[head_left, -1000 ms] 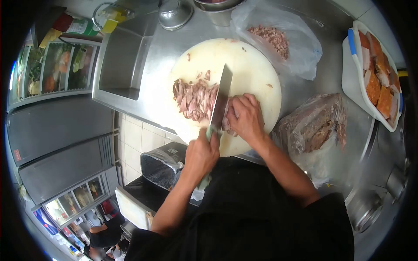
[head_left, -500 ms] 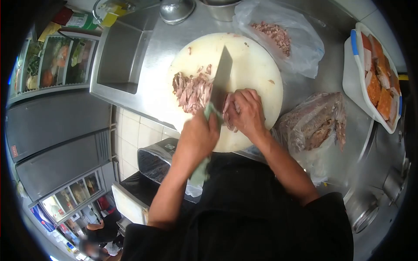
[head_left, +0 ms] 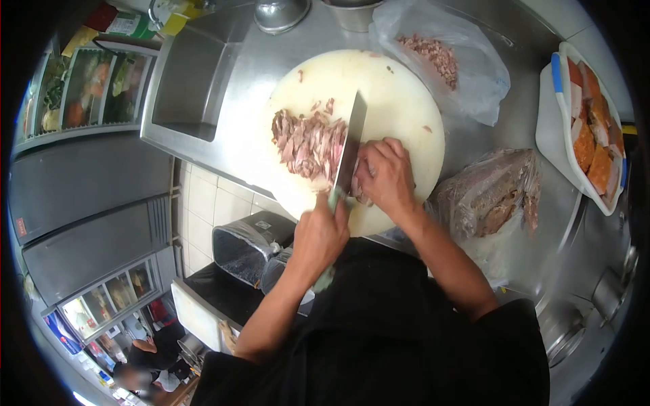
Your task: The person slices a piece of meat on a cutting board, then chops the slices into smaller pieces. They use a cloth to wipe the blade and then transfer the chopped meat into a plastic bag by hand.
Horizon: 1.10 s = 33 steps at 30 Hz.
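My left hand (head_left: 321, 233) is closed round the handle of a broad-bladed cleaver (head_left: 352, 139), with green cloth-like material (head_left: 325, 279) showing above and below the fist. The blade stands on edge on a round white cutting board (head_left: 406, 88). My right hand (head_left: 387, 174) presses with curled fingers on a piece of meat (head_left: 359, 189) just right of the blade; most of that piece is hidden. Left of the blade lies a pile of sliced meat (head_left: 305, 145), with small scraps around it.
Behind the board, a clear plastic bag (head_left: 477, 74) holds diced meat. Another bag (head_left: 484, 193) with large brown meat lies to the right, near a white tub (head_left: 552, 128) of orange-crusted slabs. A sink (head_left: 186, 95) is at left, a lined bin (head_left: 237, 254) below. Another person (head_left: 159, 352) is at lower left.
The cleaver has turned more upright on its edge and shifted slightly right, my left hand moving down and right with it. More slices lie against the blade's left side.
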Each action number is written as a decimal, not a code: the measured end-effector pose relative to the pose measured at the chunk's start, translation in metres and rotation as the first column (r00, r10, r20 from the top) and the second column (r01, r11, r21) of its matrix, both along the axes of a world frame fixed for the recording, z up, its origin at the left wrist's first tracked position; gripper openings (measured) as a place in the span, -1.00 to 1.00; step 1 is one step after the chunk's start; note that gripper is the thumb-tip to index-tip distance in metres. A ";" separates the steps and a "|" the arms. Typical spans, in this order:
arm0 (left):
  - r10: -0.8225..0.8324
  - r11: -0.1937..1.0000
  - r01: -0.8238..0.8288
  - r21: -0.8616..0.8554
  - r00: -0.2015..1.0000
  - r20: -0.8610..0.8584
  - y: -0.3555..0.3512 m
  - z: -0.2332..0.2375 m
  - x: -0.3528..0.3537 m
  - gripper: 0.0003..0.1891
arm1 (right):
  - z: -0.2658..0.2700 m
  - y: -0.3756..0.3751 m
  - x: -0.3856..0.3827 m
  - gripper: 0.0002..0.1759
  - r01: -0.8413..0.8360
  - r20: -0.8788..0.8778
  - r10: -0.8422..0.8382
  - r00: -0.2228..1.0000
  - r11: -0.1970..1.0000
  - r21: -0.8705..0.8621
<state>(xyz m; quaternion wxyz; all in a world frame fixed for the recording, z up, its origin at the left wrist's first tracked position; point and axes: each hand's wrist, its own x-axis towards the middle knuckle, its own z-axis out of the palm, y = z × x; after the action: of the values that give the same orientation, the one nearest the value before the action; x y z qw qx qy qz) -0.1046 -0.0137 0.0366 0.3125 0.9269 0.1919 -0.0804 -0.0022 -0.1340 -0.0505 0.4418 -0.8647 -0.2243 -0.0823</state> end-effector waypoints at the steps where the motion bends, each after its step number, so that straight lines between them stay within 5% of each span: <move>1: -0.005 1.000 0.005 0.000 0.999 -0.049 -0.002 0.005 -0.015 -0.73 | 0.001 -0.001 0.001 -0.88 0.010 -0.001 -0.010 1.000 1.000 -0.002; 3: -0.018 1.000 0.020 0.019 0.997 -0.076 -0.004 -0.004 -0.019 -0.77 | 0.002 -0.002 0.000 -0.87 -0.045 -0.019 0.045 0.999 0.999 0.004; 11: -0.059 0.998 0.048 0.050 0.964 0.259 0.012 -0.017 0.091 -0.70 | 0.000 -0.004 0.003 -0.81 -0.090 -0.013 0.090 0.996 0.996 -0.010; 13: -0.059 0.998 0.059 -0.001 0.998 0.013 0.014 0.014 0.068 -0.70 | -0.001 -0.003 0.001 -0.80 -0.029 -0.007 0.029 1.000 0.999 0.014; 17: -0.025 0.999 0.030 0.019 0.981 -0.193 -0.003 0.050 -0.001 -0.73 | -0.001 -0.002 -0.002 -0.81 -0.018 -0.006 0.018 1.000 1.000 0.015; 20: 0.002 1.000 0.002 0.026 0.989 -0.149 -0.011 0.031 -0.024 -0.75 | -0.001 -0.003 0.000 -0.82 -0.041 0.000 0.041 0.999 0.999 0.012; 27: 0.027 0.999 -0.025 -0.035 0.997 0.068 -0.007 -0.005 0.044 -0.75 | -0.004 -0.003 0.002 -0.84 -0.095 0.042 0.095 0.995 0.995 0.000; 33: 0.051 0.998 -0.048 0.039 0.995 -0.083 -0.012 -0.004 -0.002 -0.74 | 0.004 -0.002 -0.002 -0.82 -0.082 0.006 0.083 0.997 0.994 -0.069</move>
<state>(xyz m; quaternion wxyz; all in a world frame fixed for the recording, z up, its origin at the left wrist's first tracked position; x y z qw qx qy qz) -0.1066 -0.0259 0.0323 0.2887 0.9232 0.2293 -0.1081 -0.0041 -0.1359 -0.0464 0.4139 -0.8690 -0.2645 -0.0599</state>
